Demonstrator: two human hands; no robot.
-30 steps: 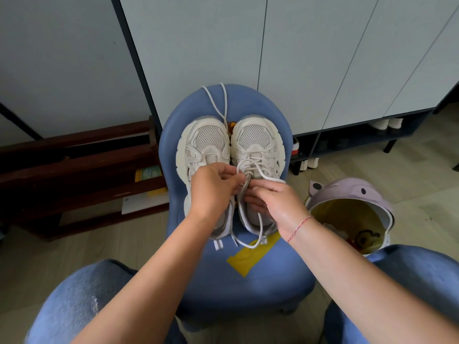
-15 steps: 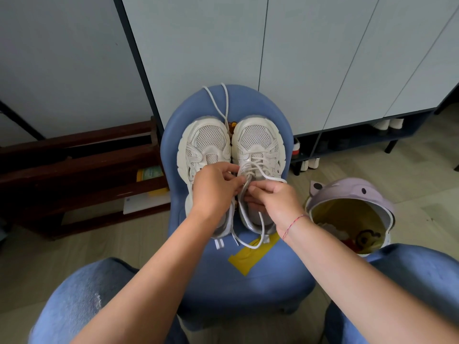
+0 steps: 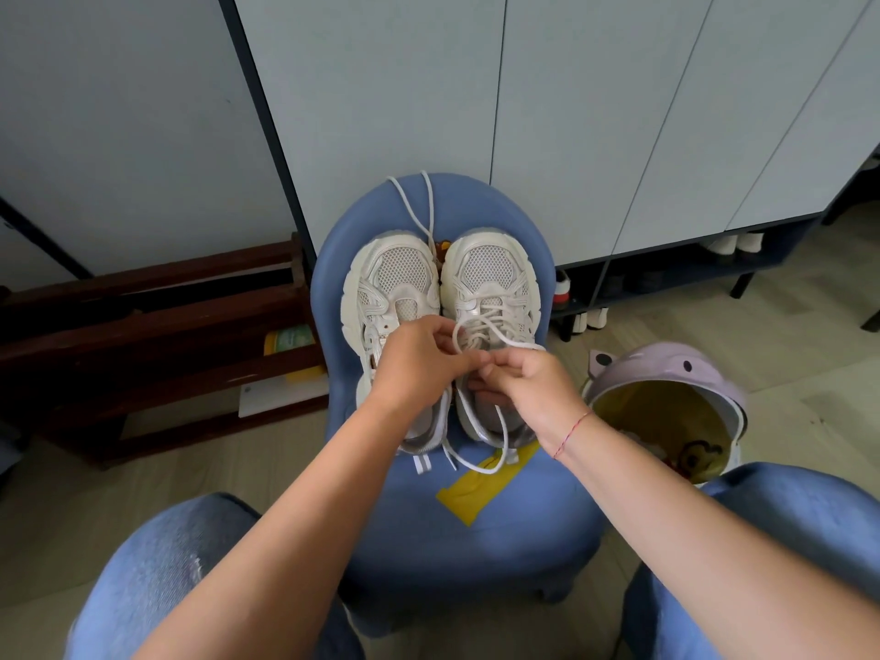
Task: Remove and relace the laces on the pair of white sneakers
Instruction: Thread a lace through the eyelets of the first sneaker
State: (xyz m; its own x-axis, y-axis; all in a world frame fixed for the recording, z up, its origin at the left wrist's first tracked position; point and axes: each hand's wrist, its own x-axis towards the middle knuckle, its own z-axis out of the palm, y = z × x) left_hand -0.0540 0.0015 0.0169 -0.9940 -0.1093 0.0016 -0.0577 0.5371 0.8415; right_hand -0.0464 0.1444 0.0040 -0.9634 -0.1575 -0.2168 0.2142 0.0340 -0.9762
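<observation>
Two white sneakers stand side by side, toes away from me, on a small blue chair [image 3: 476, 531]. The left sneaker [image 3: 390, 288] has no lace in its eyelets. A loose white lace [image 3: 419, 207] runs from between the toes up over the chair back. The right sneaker [image 3: 495, 283] is laced, and its lace [image 3: 485, 326] loops above the tongue and trails past the heel. My left hand [image 3: 419, 364] and my right hand [image 3: 533, 388] meet over the right sneaker's tongue, both pinching that lace.
A lilac bucket [image 3: 666, 373] with a yellow inside stands on the floor to the right of the chair. Dark wooden shelves [image 3: 157, 335] are at the left, grey cabinet doors [image 3: 571, 111] behind. My knees in blue jeans frame the chair.
The lace loop above the right sneaker's tongue has grown taller and rounder. Both hands have stayed pinched together at the tongue.
</observation>
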